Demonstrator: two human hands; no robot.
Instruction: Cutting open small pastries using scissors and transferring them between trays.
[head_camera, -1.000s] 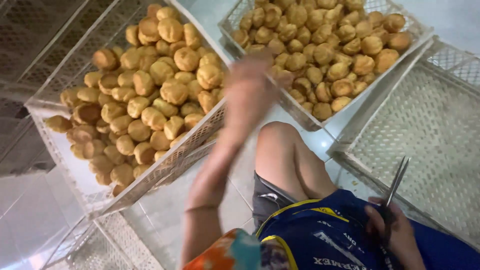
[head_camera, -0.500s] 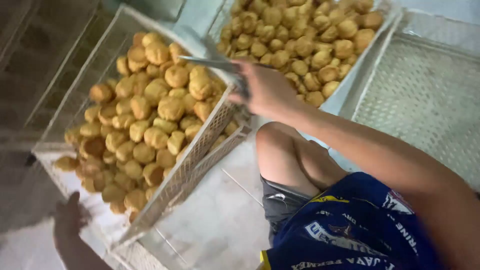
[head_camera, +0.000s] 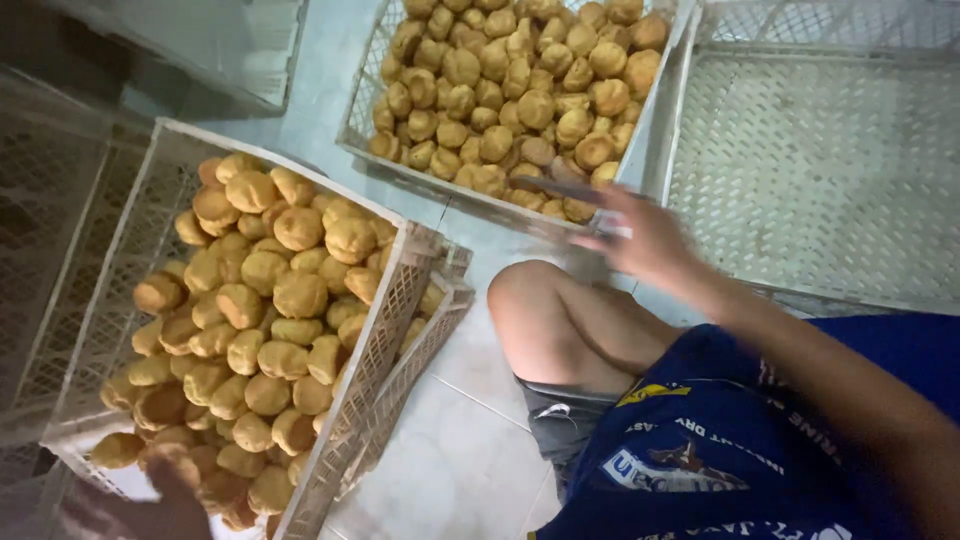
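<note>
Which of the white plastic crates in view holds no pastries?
The crate at the upper right, beyond the right hand. Its perforated bottom is bare, while the crate at left and the one at top centre are heaped with golden buns.

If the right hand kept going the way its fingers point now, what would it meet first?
Probably the pastries at the near edge of the far crate. The right hand, gripping a thin metal tool, points up-left toward them, though the blur leaves depth unclear.

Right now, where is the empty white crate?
In the head view the empty white crate sits on the floor at the upper right, right beside the pastry-filled crate and just beyond the right hand.
</note>
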